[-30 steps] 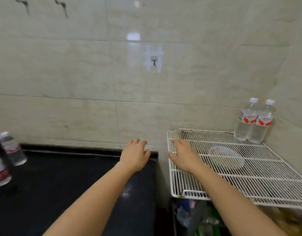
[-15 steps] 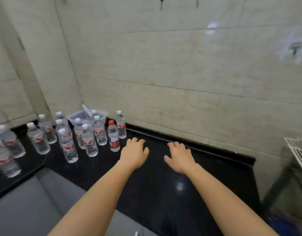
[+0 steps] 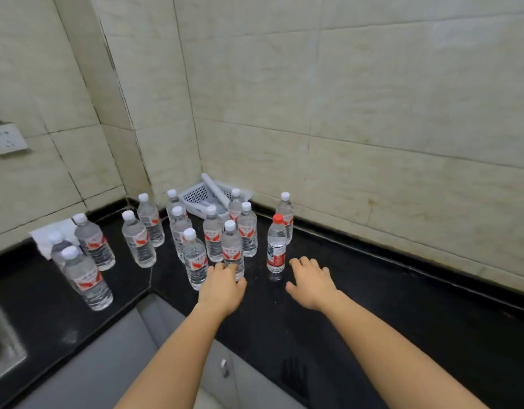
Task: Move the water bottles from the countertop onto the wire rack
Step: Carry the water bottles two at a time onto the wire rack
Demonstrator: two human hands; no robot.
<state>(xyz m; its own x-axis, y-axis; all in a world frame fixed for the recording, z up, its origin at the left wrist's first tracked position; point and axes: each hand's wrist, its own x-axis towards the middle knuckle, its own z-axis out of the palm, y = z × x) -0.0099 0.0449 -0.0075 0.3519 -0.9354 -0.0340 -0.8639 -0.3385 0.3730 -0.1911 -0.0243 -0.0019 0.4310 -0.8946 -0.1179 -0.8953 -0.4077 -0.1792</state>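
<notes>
Bottles: many water bottles stand upright, close together, in the counter corner, easy to pick.
Left hand: open, fingers touching the front white-cap bottle, not holding yet.
Right hand: open, empty, just beside the red-cap bottle.
Rack: out of sight.

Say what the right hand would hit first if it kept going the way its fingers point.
Probably the red-capped bottle: the right hand points up and slightly left, its fingertips just right of the bottle's base. It could slip past on the right; depth is unclear.
</notes>
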